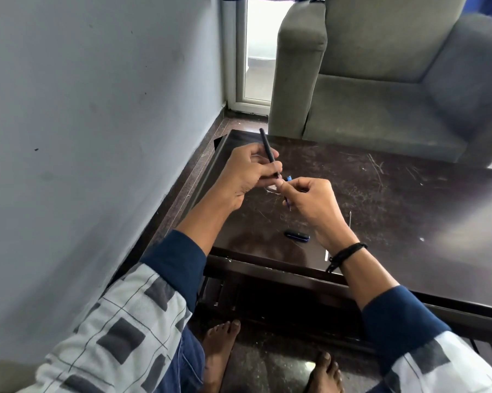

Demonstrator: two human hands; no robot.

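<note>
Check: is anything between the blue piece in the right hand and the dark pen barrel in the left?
Nothing visible does. The blue piece and the dark barrel almost meet above the table; the cap lies on it, clear of both.

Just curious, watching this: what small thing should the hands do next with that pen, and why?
Probably slide the blue-tipped piece pinched in the right hand into the lower end of the dark barrel that the left hand holds. Their ends almost meet above the table, and the dark cap lies on it, apart, so the pen looks unassembled.
</note>
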